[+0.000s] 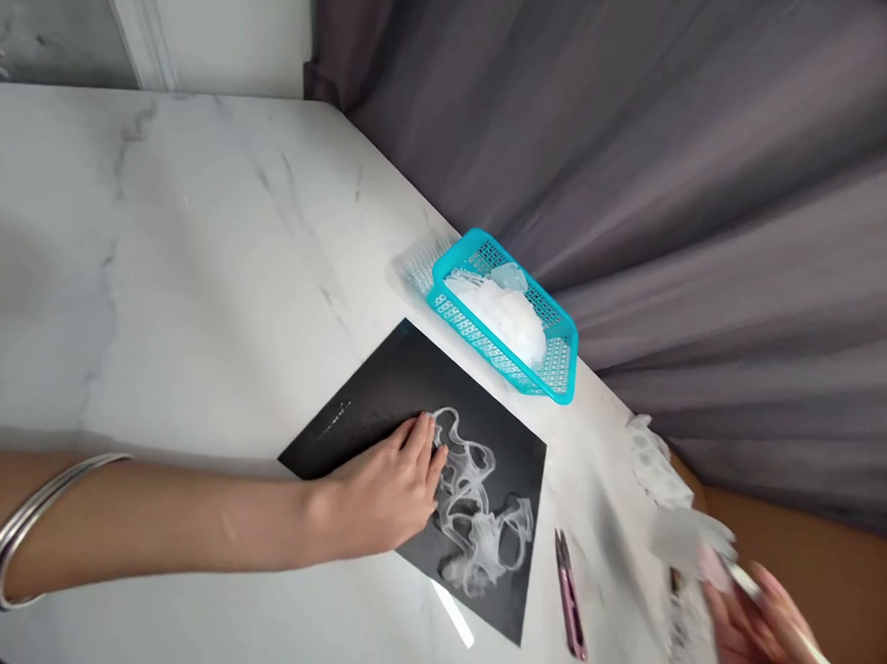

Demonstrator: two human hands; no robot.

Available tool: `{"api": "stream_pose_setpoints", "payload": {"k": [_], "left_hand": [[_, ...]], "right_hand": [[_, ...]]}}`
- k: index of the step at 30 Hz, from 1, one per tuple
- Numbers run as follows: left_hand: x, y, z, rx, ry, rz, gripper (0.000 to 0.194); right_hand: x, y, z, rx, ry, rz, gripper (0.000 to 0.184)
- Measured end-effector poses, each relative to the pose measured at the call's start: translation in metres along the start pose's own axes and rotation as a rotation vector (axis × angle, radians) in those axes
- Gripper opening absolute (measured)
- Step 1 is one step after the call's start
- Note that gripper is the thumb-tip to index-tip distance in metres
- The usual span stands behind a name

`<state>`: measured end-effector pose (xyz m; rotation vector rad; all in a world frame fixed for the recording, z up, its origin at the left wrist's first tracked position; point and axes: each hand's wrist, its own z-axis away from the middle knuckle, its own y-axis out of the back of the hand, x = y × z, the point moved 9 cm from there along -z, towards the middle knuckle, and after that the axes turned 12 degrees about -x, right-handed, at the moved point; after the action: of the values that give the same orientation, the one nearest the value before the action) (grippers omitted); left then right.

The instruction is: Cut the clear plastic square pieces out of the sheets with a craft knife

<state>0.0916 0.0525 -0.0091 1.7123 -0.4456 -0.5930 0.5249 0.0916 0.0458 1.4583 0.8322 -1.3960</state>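
Observation:
My left hand [380,493] rests on a black sheet [355,417], its fingertips touching the edge of a white, wispy, looping shape [470,504] laid on the sheet. Nothing shows held in that hand. At the lower right, my right hand [762,642] is blurred and grips a thin white stick [821,661], possibly a brush or pencil, whose tip is hidden by a pale translucent scrap [690,542]. Pink-handled thread snips [569,600] lie on the table between the sheet and my right hand.
A turquoise plastic basket [502,366] holding white fluffy material stands beyond the sheet, near the edge of the white marble table [193,257]. White lacy pieces [657,465] lie along that edge. A grey-purple curtain [648,184] hangs behind it.

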Motion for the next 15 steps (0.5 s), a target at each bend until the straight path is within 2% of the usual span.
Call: {"api": "stream_pose_setpoints", "payload": {"k": [1,2,5,7,9,11,13,15], "left_hand": [[-0.005,0.004,-0.001,0.019,0.007,0.045,0.046],[-0.01,0.008,-0.003,0.034,0.011,0.105,0.042],[-0.037,0.025,-0.012,0.05,0.034,0.434,0.034],[-0.056,0.03,-0.018,0.013,0.064,0.831,0.035],[-0.062,0.024,-0.023,-0.111,0.043,1.342,0.038],[-0.057,0.02,-0.025,-0.225,0.001,1.778,0.036],[-0.056,0.02,-0.026,-0.24,0.002,2.001,0.031],[-0.058,0.02,-0.026,-0.208,0.028,2.049,0.028]], "right_hand": [[0.0,-0.023,0.019,0.027,-0.011,-0.076,0.016],[0.002,-0.06,0.034,-0.042,-0.05,-0.125,0.019],[-0.01,-0.172,0.065,-0.354,-0.044,-0.173,0.015],[-0.026,-0.224,0.077,-0.55,0.038,-0.142,0.016],[-0.04,-0.254,0.085,-0.681,0.123,-0.075,0.02],[-0.049,-0.266,0.088,-0.736,0.189,-0.002,0.025],[-0.054,-0.27,0.089,-0.746,0.236,0.05,0.028],[-0.057,-0.27,0.09,-0.748,0.259,0.062,0.029]]}}
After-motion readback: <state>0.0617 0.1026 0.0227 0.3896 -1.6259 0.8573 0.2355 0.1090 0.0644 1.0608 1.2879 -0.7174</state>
